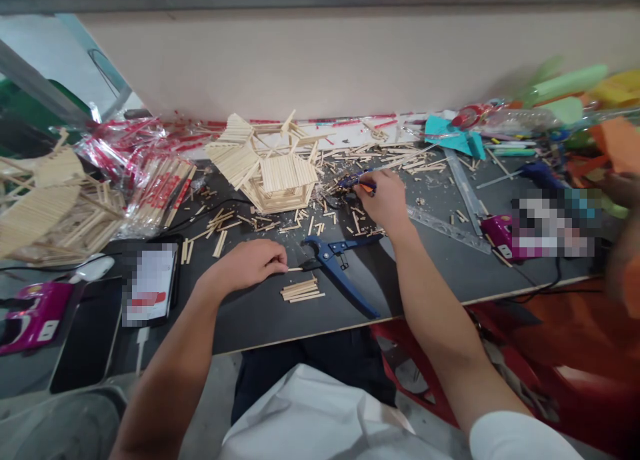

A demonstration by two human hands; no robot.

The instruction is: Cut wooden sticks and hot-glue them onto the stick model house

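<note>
My left hand (253, 263) rests on the dark tabletop, thumb and fingers pinched on a short wooden stick (295, 269) that points right. Below it lies a small pile of cut sticks (301, 291). Just right of the pile is a blue hand cutter (345, 273) with its jaws toward my left hand. Farther back, my right hand (384, 197) is closed around what looks like a blue glue gun (369, 185) with an orange part; my fingers partly hide it. Left of that hand stands a model house of sticks (280, 177).
Stick scraps litter the back. Another stick model (45, 193) and wrapped stick bundles (159, 187) are left, near two phones (86, 333). Clear rulers (450, 230), a second blue glue gun (543, 175) and a magenta box (500, 237) lie right. Another person's hand (623, 188) shows at right.
</note>
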